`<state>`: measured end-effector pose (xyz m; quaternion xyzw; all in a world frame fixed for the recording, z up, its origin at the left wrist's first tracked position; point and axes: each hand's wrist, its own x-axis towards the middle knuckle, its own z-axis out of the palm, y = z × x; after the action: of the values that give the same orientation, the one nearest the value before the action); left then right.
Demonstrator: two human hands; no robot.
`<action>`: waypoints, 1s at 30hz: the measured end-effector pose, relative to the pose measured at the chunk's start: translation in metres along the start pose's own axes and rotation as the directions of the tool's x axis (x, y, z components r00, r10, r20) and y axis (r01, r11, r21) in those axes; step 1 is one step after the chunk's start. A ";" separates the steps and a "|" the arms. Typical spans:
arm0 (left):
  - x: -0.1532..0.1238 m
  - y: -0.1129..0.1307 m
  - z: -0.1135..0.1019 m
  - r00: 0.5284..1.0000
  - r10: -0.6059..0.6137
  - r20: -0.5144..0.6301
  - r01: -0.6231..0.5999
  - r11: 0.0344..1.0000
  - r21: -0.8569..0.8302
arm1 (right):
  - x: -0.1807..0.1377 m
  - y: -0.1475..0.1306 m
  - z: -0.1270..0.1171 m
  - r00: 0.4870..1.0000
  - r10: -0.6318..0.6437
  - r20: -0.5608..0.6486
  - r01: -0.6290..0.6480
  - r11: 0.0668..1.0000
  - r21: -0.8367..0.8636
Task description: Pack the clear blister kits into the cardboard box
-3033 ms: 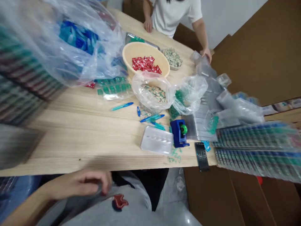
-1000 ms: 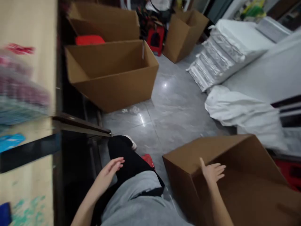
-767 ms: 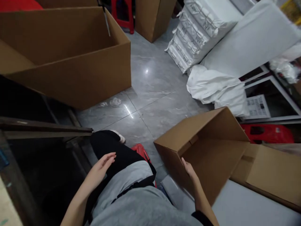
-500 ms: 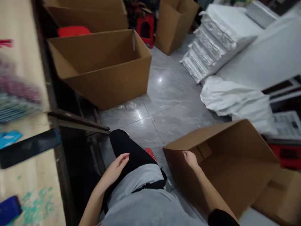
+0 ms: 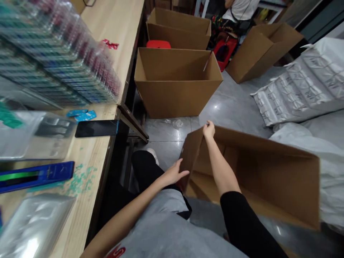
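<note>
An open brown cardboard box lies tilted on the grey floor to my right, its opening facing up and toward me. My right hand grips the far top corner of its rim. My left hand rests flat against the near left corner of the same box, fingers spread. My knees in grey and black clothing sit just below both hands.
A wooden table on the left carries stacked clear blister packs, a black phone and a blue tape dispenser. Open cardboard boxes stand ahead on the floor. White sacks lie at the right. Another person stands far back.
The box has been pulled closer and turned. My right hand moved to its far corner. My left hand left my knee and now touches the box. My view swung toward the table.
</note>
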<state>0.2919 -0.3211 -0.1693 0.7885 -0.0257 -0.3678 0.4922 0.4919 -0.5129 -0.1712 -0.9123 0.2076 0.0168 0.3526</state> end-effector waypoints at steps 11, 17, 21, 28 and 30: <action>0.059 0.003 -0.009 0.987 0.006 -0.162 0.078 0.857 0.509 | -0.057 0.074 -0.084 0.849 -0.008 0.529 0.211 0.922 -0.325; 0.026 -0.036 -0.024 0.961 -0.076 -0.266 0.206 0.838 0.505 | -0.131 0.161 -0.097 0.839 0.166 0.518 0.222 0.765 -0.604; -0.009 -0.060 -0.072 0.894 -0.174 -0.413 0.367 0.812 0.453 | -0.162 0.140 -0.048 0.773 0.004 0.634 0.398 0.776 -0.489; -0.038 -0.052 -0.145 0.756 -0.230 -0.613 0.462 0.850 0.252 | -0.159 0.055 0.043 0.723 -0.196 0.662 0.574 0.704 -0.418; -0.067 -0.017 -0.149 0.777 -0.120 -0.617 0.321 0.920 0.226 | -0.145 0.034 0.058 0.720 -0.234 0.654 0.607 0.669 -0.429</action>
<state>0.3274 -0.1725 -0.1096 0.9296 0.1638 -0.1501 0.2942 0.3526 -0.4440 -0.2106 -0.9524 -0.1470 0.2573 0.0714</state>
